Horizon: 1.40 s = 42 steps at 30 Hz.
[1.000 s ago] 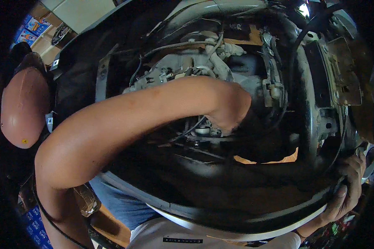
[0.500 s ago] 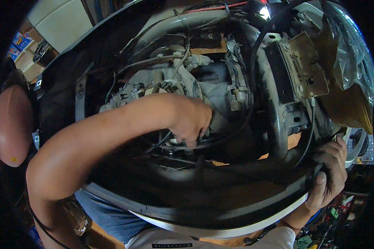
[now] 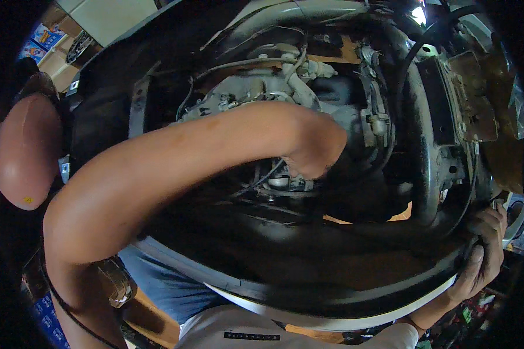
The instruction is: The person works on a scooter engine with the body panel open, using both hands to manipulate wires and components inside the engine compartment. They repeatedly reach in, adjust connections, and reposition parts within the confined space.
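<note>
The left hand [image 3: 320,145] bent down at the wrist among the grey engine parts [image 3: 233,93], its fingertips hidden; whether it held anything could not be told. A black cable [image 3: 261,181] ran just beside it. The engine parts lay inside the dark body shell [image 3: 367,288], partly beneath the forearm. The right hand [image 3: 484,250] was curled, thumb and fingers apparently closed on the shell's edge. The step seemed to be reaching-in work, calling for touch and a steady brace.

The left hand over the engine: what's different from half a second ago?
The left hand has turned: its fingers, visible then, are mostly out of sight. What it touches is hidden. The view shifted, so the engine sits farther right in the picture. The right hand stayed on the black rim.
</note>
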Each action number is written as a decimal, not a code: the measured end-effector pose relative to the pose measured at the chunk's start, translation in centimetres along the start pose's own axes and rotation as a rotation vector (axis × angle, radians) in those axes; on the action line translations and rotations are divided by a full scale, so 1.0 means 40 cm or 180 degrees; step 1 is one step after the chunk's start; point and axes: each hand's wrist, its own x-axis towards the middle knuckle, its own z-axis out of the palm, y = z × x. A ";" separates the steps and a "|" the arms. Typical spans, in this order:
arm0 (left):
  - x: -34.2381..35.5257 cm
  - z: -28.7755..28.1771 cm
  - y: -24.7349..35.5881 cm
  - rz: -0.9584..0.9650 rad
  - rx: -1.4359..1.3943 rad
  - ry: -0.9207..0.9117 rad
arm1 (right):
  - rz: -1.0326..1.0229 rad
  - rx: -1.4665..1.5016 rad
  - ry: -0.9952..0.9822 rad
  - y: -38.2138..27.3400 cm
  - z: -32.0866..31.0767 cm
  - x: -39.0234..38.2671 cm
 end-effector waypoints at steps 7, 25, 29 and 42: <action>0.021 0.016 -0.005 -0.0240 0.0048 -0.0327 | 0.0036 -0.0044 -0.0060 0.006 -0.003 -0.009; -0.257 -0.050 0.037 -0.0397 0.0340 0.0384 | -0.0191 0.0080 -0.0258 -0.010 -0.024 0.024; -0.280 0.034 0.028 -0.0746 0.0314 -0.0008 | -0.0282 0.0002 -0.0256 -0.016 -0.029 0.026; -0.218 0.136 -0.052 -0.1057 -0.0817 -0.0386 | -0.0110 0.0001 -0.0253 0.013 -0.027 -0.003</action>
